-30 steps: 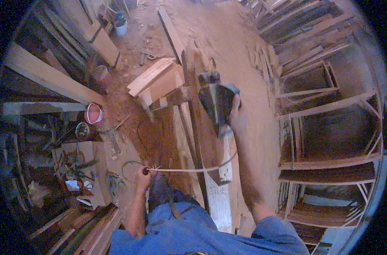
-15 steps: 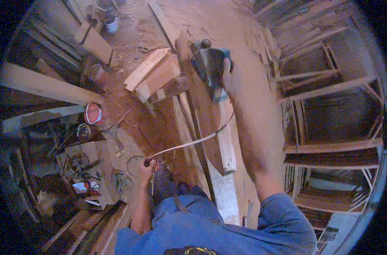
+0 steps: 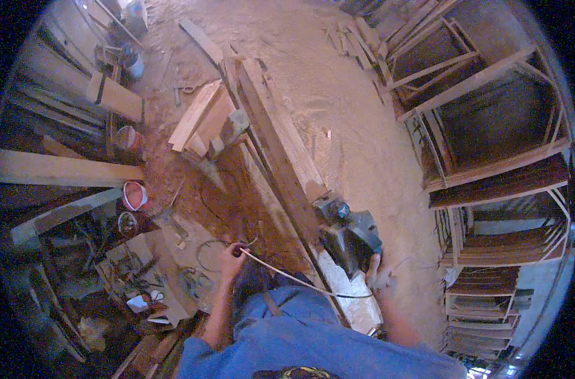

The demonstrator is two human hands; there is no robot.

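Note:
My right hand grips the rear of a dark electric planer. The planer rests at the near end of a long timber, close to my body on the right. Behind the tool, a pale whitish stretch of wood lies beside my shirt. My left hand is closed around the power cord, holding it off to the left. From there the cord runs across in front of me to the planer.
Several cut boards lie left of the timber. Buckets, among them a reddish one, stand farther left near a cluttered board of tools. Wooden racks line the right side. Shavings cover the ground.
The planer has come back along the timber toward my body, with my right arm drawn in. The cord now sags nearer me. My left hand still holds it; the view has shifted.

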